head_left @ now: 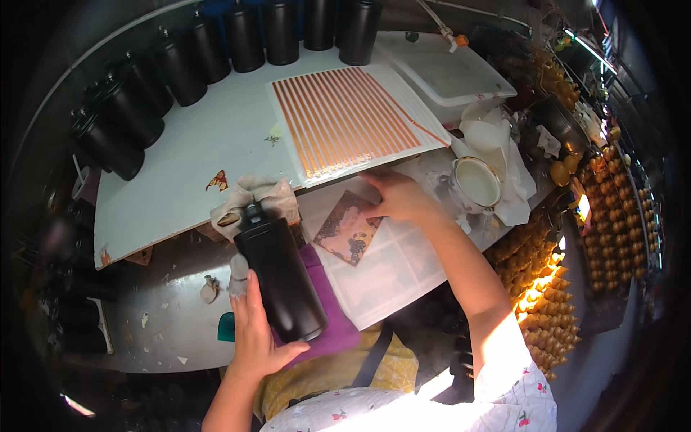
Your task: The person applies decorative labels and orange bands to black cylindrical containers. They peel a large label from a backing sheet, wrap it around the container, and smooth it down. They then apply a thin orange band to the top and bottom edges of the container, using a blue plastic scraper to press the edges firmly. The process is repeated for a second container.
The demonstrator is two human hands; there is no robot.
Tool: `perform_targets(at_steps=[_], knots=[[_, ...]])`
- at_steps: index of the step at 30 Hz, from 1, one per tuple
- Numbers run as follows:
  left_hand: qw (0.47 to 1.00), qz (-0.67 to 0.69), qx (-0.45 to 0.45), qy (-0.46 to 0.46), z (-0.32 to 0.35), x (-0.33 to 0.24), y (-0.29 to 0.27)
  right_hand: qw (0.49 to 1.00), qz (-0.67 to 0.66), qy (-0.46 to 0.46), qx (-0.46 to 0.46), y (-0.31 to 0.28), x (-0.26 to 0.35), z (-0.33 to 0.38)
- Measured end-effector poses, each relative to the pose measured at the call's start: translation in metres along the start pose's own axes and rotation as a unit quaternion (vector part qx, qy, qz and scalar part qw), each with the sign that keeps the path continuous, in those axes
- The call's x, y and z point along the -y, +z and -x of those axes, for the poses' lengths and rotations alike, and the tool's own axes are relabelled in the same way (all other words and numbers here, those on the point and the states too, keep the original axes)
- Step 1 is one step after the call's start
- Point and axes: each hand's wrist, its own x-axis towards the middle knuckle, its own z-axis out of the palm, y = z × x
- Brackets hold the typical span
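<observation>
My left hand holds a matte black bottle-shaped canister with a narrow stem on top. The fingers lie along its left side, the thumb is under its base, and a pale cover sits on one fingertip. Purple cloth lies beneath the canister, and a stained whitish rag is behind its stem. My right hand reaches to the near edge of a white sheet bearing orange-copper strips. Its thumb and forefinger are apart, the thumb by a mottled pink-and-dark square plate. Some of its fingers are hidden.
Several similar black canisters line the table's far and left edges. A translucent lidded bin stands at far right. Nearer are a cup of pale liquid and crumpled white paper. Rows of golden beaded pieces fill the right.
</observation>
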Motion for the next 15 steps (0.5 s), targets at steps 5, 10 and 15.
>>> perform_targets(at_steps=[5, 10, 15], knots=[[0.982, -0.122, -0.065, 0.131, -0.051, -0.013, -0.003, 0.996, -0.009, 0.063, -0.056, 0.007, -0.006, -0.021], [0.971, -0.133, 0.0, 0.197, -0.003, -0.025, 0.002, 0.968, -0.049, 0.039, -0.244, 0.044, 0.006, -0.021], [0.97, -0.145, -0.124, 0.147, -0.001, -0.005, 0.013, 0.96, -0.001, 0.012, -0.28, 0.047, 0.011, -0.022]])
